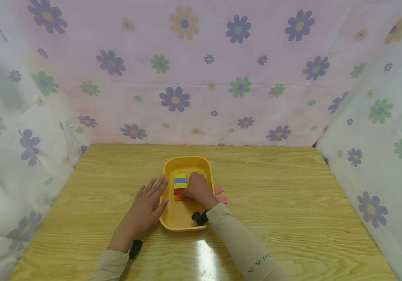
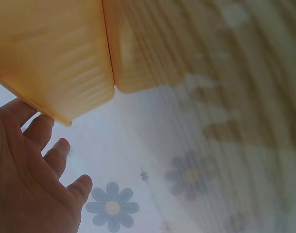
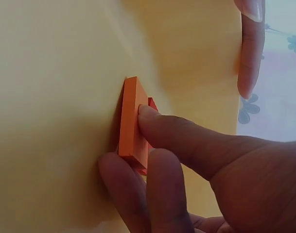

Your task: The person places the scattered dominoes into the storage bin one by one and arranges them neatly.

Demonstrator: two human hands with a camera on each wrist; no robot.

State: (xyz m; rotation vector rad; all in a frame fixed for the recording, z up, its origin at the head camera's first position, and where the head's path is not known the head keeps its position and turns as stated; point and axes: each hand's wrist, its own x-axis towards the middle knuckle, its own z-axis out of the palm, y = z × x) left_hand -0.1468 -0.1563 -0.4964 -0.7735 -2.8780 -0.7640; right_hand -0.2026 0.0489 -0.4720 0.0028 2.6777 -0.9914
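Note:
A yellow plastic tray (image 1: 186, 224) stands on the table. On its floor a row of flat blocks runs front to back: yellow (image 1: 180, 175), blue (image 1: 180, 180), yellow (image 1: 180, 185), red (image 1: 178, 191). At the near end of the row, my right hand (image 1: 199, 189) reaches in and pinches an orange block (image 3: 130, 119) between thumb and fingers, right beside the red one. My left hand (image 1: 144, 208) lies along the tray's left side, fingers extended, fingertips at the rim (image 2: 45, 111).
Two pink blocks (image 1: 218, 190) lie on the wooden table (image 1: 274, 195) just right of the tray, partly hidden by the right wrist. Flowered cloth (image 1: 193, 78) hangs behind the table and at both sides. Black wrist cameras (image 1: 199, 218) are strapped to both wrists.

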